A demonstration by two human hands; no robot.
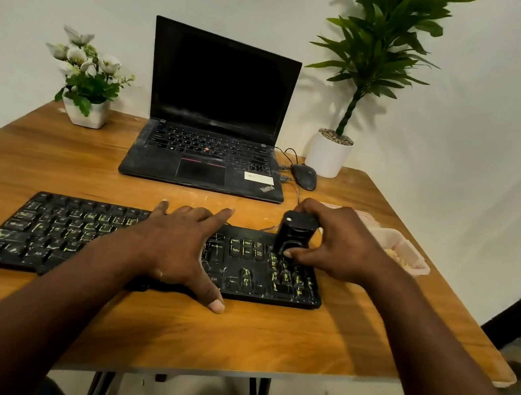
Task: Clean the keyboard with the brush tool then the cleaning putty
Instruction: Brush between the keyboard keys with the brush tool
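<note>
matt black plastic keyboard point(38, 227), smooth wood table point(227, 337)

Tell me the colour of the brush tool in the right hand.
The brush tool is black, with a small white dot on top; head view.

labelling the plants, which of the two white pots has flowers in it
The small pot at the back left, left of the laptop: it holds white blooms. The round pot right of the laptop holds only a tall leafy plant.
</note>
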